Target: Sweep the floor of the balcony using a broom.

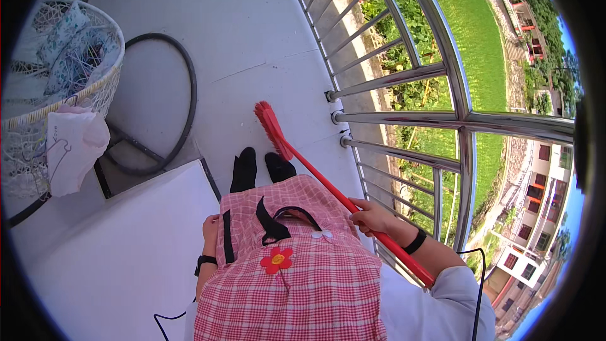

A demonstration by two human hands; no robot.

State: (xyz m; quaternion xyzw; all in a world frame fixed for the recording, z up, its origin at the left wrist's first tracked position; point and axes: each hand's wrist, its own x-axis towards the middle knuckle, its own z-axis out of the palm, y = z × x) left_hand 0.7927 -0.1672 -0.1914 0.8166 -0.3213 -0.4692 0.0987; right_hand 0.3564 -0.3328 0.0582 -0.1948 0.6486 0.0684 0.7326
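My right hand (371, 218) is closed around the handle of a red plastic broom (322, 180). The handle's upper end rests along my forearm. The broom's red bristle head (272, 128) slants across the pale floor, just ahead of my dark shoes (245, 168). Beside the left edge of my red checked apron (289, 293), my left hand (210, 233) hangs low. Its fingers are partly hidden against the cloth, so I cannot see whether they grip it.
A metal railing (397, 118) runs along my right, with greenery and buildings beyond. Leftward are a woven hanging basket chair (113, 64) with patterned cloth inside, its dark curved tube frame (193, 85), and a small white garment (78, 147). A white panel (142, 227) stands at lower left.
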